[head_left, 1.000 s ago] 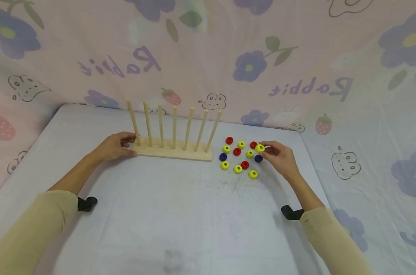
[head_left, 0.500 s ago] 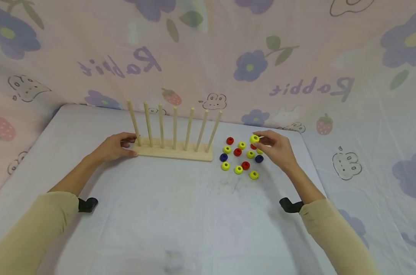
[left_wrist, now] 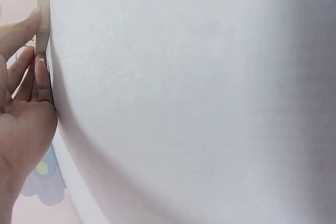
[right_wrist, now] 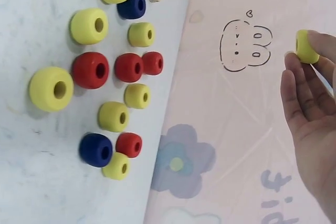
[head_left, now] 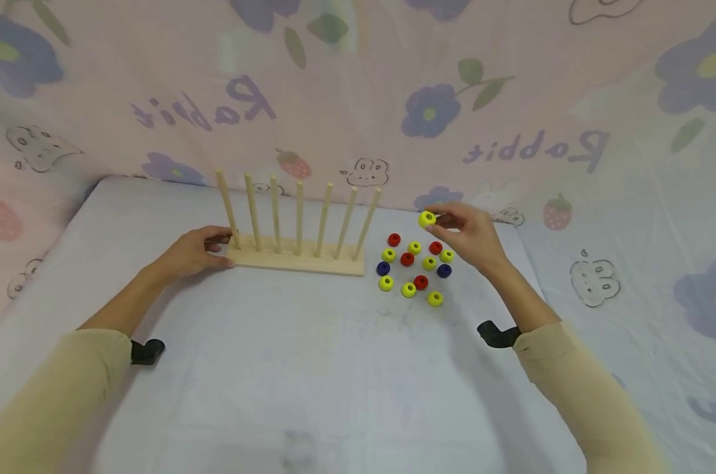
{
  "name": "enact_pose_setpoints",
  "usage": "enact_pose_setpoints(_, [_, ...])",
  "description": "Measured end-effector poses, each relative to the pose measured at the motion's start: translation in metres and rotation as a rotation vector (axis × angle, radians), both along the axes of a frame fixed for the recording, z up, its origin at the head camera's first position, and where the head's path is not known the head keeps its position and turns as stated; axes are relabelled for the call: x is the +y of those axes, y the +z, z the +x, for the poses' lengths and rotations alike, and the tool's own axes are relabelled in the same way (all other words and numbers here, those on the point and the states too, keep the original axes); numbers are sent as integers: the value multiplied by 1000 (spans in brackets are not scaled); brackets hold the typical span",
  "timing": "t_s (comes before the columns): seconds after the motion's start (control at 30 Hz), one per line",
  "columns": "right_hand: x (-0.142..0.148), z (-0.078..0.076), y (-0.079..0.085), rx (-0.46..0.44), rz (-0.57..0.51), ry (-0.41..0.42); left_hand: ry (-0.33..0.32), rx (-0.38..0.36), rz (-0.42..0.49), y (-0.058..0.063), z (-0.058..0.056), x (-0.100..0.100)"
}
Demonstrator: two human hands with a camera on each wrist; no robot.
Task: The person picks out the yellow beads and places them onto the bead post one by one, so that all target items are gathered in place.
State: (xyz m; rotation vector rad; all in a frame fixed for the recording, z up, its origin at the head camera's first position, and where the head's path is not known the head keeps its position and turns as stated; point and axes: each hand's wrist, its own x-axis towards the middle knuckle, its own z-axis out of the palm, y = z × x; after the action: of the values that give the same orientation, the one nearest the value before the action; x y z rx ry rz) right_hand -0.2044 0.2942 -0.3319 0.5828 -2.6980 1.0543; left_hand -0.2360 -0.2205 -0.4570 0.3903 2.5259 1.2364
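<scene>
My left hand (head_left: 193,254) holds the left end of a wooden peg rack (head_left: 295,263), thumb at the front edge and fingers behind. Several upright pegs (head_left: 299,217) stand bare along its base. In the left wrist view the thumb and fingertips pinch the end of the rack's base (left_wrist: 43,30). Raised over the table, my right hand (head_left: 473,238) pinches a yellow bead (head_left: 426,219) between thumb and fingers. The right wrist view shows that bead side-on, held clear of the others. Beneath the hand lie loose yellow beads (head_left: 408,289), red beads (head_left: 407,259) and blue beads (head_left: 444,270).
A white-covered table (head_left: 310,368) spreads in front. Behind it hangs a pink cloth (head_left: 346,105) printed with flowers, rabbits and strawberries. The loose beads lie just right of the rack, a short gap from its right end.
My right hand has lifted the yellow bead from the right side of the group, up and to the left. The left hand has stayed at the rack.
</scene>
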Motion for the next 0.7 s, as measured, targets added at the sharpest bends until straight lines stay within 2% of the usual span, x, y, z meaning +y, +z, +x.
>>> enact_pose_setpoints(0.17, [-9, -5, 13, 15, -16, 38, -4, -4, 10, 2, -1, -3])
enact_pose_setpoints(0.53, [-33, -15, 32, 80, -30, 132, 0, 3, 27, -3, 1, -1])
enact_pose_setpoints(0.7, [-45, -20, 40, 117, -32, 159, 6, 21, 2, -2, 1, 0])
